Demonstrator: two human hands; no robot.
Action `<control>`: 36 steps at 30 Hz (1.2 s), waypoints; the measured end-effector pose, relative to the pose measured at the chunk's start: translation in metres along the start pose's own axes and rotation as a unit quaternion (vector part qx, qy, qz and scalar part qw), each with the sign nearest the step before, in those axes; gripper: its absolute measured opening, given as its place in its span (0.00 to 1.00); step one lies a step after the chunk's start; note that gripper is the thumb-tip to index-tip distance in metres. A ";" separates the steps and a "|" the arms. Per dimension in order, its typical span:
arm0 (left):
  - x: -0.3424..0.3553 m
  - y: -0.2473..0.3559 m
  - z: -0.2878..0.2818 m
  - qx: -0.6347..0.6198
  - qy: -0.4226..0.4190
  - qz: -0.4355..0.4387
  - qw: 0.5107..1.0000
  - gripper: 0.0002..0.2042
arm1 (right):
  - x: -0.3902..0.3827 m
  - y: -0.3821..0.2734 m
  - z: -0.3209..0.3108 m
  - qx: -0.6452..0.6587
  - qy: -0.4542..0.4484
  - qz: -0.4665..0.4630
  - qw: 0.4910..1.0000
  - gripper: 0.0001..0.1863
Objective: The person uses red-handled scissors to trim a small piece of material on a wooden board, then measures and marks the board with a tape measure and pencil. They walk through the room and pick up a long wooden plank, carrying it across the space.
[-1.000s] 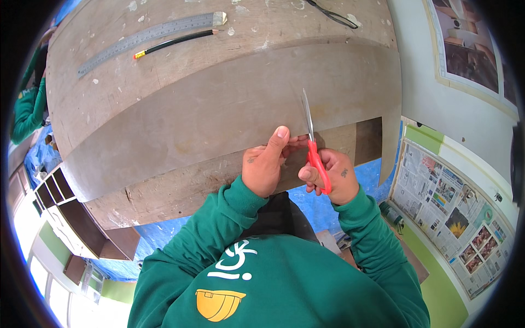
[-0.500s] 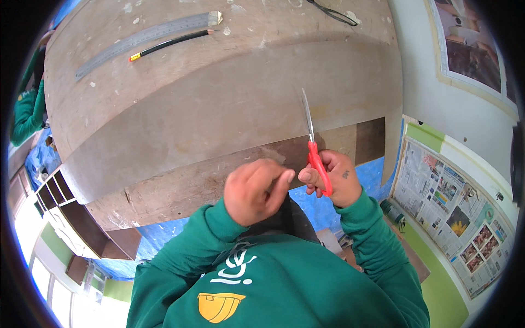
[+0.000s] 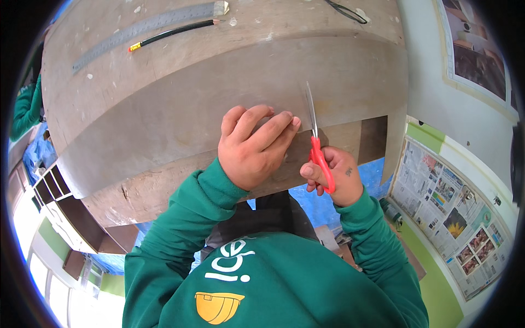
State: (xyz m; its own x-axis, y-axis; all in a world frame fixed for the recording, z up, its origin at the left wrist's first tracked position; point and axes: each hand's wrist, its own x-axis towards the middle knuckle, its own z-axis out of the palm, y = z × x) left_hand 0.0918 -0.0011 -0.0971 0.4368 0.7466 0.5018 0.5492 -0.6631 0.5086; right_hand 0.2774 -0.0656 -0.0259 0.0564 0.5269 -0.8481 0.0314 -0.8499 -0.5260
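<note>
My left hand point(image 3: 257, 145) lies palm down at the near edge of a long grey-brown sheet point(image 3: 191, 104), its fingers spread and reaching onto the surface. It holds nothing. What the sheet is made of, I cannot tell. My right hand point(image 3: 344, 175) is closed around the red handles of a pair of scissors point(image 3: 320, 163). Their blades point away from me over the sheet's near edge and look nearly together. Beneath the sheet is a worn wooden table point(image 3: 142, 194), whose near strip shows bare.
Toward the far left of the table lie a metal ruler point(image 3: 147, 28) and a black pencil point(image 3: 175, 35). A dark looped cord point(image 3: 348, 12) rests at the far edge. Newspaper point(image 3: 443, 218) covers a board on the right. Blue plastic point(image 3: 372, 170) spreads below the table.
My left hand has moved from a loosely curled pose in front of me forward onto the sheet, and its fingers have spread. The scissors stay in my right hand, almost unmoved.
</note>
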 end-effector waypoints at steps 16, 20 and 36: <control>-0.007 -0.004 0.005 0.018 0.031 0.017 0.999 0.20 | 0.004 -0.002 0.001 -0.004 0.000 -0.005 1.000 0.31; -0.008 -0.004 0.005 0.019 0.026 0.015 0.999 0.21 | 0.005 -0.003 0.000 0.000 -0.007 -0.008 1.000 0.31; -0.006 -0.003 0.002 -0.002 0.011 0.004 1.000 0.21 | 0.005 -0.002 0.001 0.008 -0.005 -0.015 1.000 0.30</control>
State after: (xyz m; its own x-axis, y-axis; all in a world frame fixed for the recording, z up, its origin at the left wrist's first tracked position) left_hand 0.0884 -0.0033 -0.1031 0.4248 0.7398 0.5217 0.5429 -0.6694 0.5071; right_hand 0.2766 -0.0615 -0.0288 0.0463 0.5515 -0.8329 0.0162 -0.8341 -0.5514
